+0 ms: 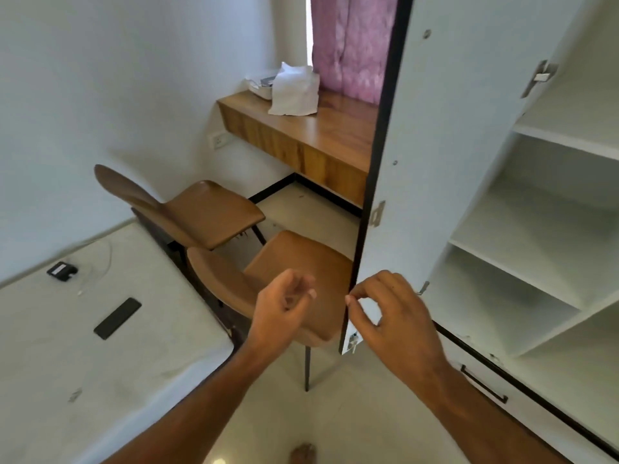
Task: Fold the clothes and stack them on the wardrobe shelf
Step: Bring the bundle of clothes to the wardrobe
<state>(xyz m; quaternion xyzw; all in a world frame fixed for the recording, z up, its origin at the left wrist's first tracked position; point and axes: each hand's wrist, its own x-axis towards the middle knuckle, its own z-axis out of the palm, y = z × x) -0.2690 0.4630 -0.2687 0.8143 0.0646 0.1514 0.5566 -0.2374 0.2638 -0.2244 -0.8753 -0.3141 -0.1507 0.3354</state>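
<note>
beside open wardrobe door (435, 162), bare shelves (522, 272); both hands' fingers loosely curled, holding nothing

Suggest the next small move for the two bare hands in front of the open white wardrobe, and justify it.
Probably turn away to fetch clothes: the open white wardrobe door bares its white shelves, no clothes show, and the left hand and right hand hold nothing, fingers loosely curled.

Chairs (234, 236) stand left of wardrobe door (435, 162).
</note>
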